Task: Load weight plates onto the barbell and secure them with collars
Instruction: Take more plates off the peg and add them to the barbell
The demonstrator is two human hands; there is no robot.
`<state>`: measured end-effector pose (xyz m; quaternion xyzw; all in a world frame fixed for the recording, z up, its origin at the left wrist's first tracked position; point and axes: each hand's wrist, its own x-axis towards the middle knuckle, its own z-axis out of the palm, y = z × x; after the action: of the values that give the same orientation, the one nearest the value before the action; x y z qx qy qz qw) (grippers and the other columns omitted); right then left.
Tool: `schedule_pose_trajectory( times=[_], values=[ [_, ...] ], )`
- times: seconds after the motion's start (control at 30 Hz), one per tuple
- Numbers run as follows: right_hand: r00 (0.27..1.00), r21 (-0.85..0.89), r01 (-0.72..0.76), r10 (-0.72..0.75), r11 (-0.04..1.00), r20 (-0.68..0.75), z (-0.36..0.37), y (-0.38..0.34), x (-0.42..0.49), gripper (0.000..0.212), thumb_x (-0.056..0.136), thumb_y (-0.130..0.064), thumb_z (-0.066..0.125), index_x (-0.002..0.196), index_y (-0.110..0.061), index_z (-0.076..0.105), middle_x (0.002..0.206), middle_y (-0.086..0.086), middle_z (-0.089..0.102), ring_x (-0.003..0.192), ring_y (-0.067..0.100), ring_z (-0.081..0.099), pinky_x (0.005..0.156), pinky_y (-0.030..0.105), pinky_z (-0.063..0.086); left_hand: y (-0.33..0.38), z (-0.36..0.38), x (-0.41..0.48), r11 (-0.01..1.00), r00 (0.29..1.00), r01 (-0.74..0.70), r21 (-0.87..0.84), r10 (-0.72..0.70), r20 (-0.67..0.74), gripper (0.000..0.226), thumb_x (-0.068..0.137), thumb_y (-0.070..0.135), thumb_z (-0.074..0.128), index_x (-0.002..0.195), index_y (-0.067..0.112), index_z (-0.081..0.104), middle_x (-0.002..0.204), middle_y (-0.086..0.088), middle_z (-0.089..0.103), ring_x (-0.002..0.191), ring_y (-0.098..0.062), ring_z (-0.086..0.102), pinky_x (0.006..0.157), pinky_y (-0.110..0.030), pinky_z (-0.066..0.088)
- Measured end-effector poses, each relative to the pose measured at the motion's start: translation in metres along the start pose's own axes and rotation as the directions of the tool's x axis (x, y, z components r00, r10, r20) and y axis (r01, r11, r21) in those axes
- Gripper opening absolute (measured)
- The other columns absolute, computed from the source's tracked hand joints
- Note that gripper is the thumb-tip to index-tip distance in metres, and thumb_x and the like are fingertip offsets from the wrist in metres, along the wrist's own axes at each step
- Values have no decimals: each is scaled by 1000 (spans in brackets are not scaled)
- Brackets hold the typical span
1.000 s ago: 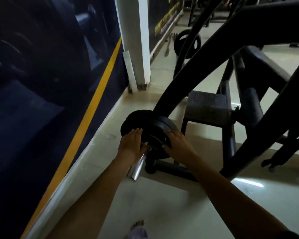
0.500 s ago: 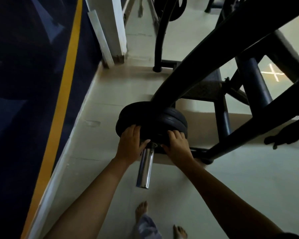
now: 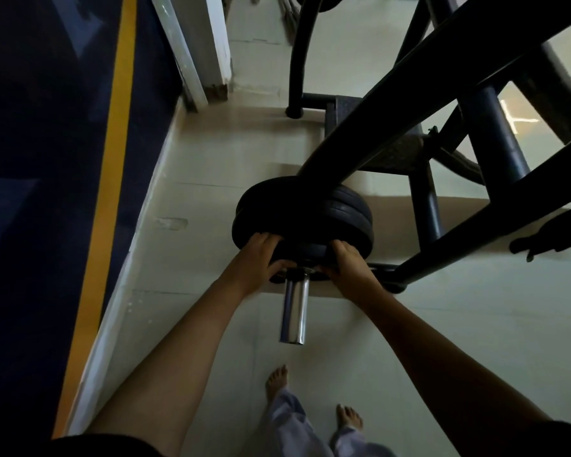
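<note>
Several black weight plates (image 3: 346, 212) sit stacked on a chrome bar sleeve (image 3: 294, 311) whose free end points toward me. My left hand (image 3: 257, 258) grips the left edge of the nearest plate (image 3: 304, 252), and my right hand (image 3: 346, 262) grips its right edge. Both thumbs lie on the plate's face close to the sleeve. No collar shows on the sleeve. The bar beyond the plates is hidden by a thick black frame beam (image 3: 409, 94).
Black machine frame tubes (image 3: 495, 140) cross the upper right. A dark wall with a yellow stripe (image 3: 112, 159) runs along the left, with a white pillar (image 3: 211, 44) behind. Pale floor tiles (image 3: 475, 324) lie below, and my bare feet (image 3: 277, 380) stand near the sleeve's end.
The view has tilted further down, so my feet and more of the sleeve show. Both hands have stayed on the nearest plate, wrapping its edges more fully.
</note>
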<state>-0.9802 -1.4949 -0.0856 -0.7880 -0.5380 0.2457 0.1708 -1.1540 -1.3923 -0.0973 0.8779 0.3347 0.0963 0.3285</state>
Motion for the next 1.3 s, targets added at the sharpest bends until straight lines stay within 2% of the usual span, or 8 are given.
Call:
schedule_pose_trajectory(
  times=[0.13,0.3,0.57,0.83,0.93,1.03,1.23,1.3],
  values=[
    [995,-48,91,-92,995,-22,7,0,-10,37,83,-14,62,114,0,49,112,21,56,101,34,51,86,35,39,-6,4,-20,997,997,71,-42,-70,22,45,85,2,53,128,-1,40,129,-23,46,118,-34,43,89,-23,29],
    [991,3,133,-133,991,-8,14,-9,-34,32,82,-12,63,110,-1,54,108,18,58,100,32,51,87,38,41,2,17,-59,976,982,190,-103,-190,7,43,85,-1,47,127,0,40,127,-22,46,119,-33,41,95,-28,30],
    [985,80,150,-156,986,80,30,-5,-106,33,83,-14,61,113,-3,52,118,18,54,111,31,47,94,38,41,34,38,-132,954,958,285,-89,-288,-16,34,90,8,46,124,6,42,121,-10,45,113,-23,43,90,-23,31],
    [941,108,283,-298,953,159,31,20,-190,40,79,-15,66,116,-8,53,121,16,54,115,29,46,95,33,37,99,93,-229,913,898,372,-166,-399,-184,36,84,9,47,120,3,46,118,-18,51,110,-27,47,90,-26,35],
    [937,114,302,-316,947,146,11,27,-223,39,79,-11,65,116,-7,53,121,17,54,115,30,47,95,31,36,139,105,-252,913,892,355,-200,-395,-221,44,80,22,44,120,2,45,117,-19,51,109,-27,47,92,-29,37],
    [936,119,319,-332,940,112,-19,37,-252,43,77,-10,66,118,-6,52,121,18,54,114,32,48,94,34,38,177,113,-264,913,884,334,-236,-390,-257,44,84,19,48,122,-1,43,120,-17,48,112,-25,44,92,-23,33],
    [898,-26,420,-411,907,158,-80,45,-289,37,78,-15,67,111,-6,54,109,14,59,98,24,54,74,19,34,240,105,-261,934,904,257,-247,-323,-281,29,85,9,58,111,0,49,104,-8,51,96,-17,49,70,-14,35],
    [924,-130,380,-382,916,6,-148,89,-380,38,78,-19,67,111,-8,52,108,14,59,99,28,55,77,27,39,334,121,-273,984,964,72,-164,-111,-244,26,85,8,58,108,1,49,100,-7,51,93,-18,51,64,-12,36]
  ],
)
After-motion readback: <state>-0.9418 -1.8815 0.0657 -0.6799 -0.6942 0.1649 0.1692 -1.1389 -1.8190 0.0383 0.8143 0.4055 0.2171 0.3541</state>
